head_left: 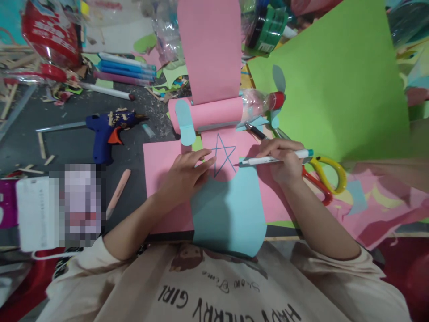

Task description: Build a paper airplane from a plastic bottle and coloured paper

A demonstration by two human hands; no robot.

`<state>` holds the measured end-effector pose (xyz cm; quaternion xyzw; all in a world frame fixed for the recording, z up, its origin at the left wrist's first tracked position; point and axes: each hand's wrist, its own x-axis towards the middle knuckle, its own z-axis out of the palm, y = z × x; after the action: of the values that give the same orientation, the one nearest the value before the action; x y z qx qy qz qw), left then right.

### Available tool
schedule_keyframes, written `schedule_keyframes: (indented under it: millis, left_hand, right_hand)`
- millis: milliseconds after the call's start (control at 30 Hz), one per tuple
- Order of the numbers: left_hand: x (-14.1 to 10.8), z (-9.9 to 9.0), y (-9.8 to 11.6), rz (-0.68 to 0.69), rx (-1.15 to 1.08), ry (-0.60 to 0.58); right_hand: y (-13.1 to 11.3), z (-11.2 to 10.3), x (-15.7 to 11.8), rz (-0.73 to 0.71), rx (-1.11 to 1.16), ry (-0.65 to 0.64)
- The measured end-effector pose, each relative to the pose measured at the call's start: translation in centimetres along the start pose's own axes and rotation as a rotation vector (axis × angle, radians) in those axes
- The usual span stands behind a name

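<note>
A star drawn in blue-green lines (224,155) shows on the pink paper in front of me. My right hand (285,163) is closed around a white marker (259,160), its tip beside the star's lower right point. Fingers apart, my left hand (187,174) lies on the paper at the star's left side. Under the pink piece is a light blue sheet (231,219), with a larger pink sheet (164,154) to its left. Just beyond the star lies a bottle wrapped in pink paper (217,112), red cap (277,100) to the right, with a long pink strip (211,49) extending away from it.
A blue glue gun (103,134) lies at the left, near a white power bank (37,213). Scissors with yellow and red handles (330,174) sit right of my right hand. A large green sheet (338,85) covers the back right. Several markers (125,69) and a red bottle (50,33) are farther back.
</note>
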<state>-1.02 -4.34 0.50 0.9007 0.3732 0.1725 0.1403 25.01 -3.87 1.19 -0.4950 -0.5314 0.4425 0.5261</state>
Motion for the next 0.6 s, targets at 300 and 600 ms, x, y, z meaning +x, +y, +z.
schedule_keyframes:
  millis: [300, 600]
  left_hand:
    - [0.5, -1.6, 1.4, 0.127, 0.131, 0.145]
    - [0.5, -1.8, 1.6, 0.128, 0.103, 0.158]
  right_hand:
    - [-1.1, 2.5, -0.9, -0.082, -0.231, -0.177]
    - [-0.9, 3.2, -1.3, -0.143, -0.293, -0.291]
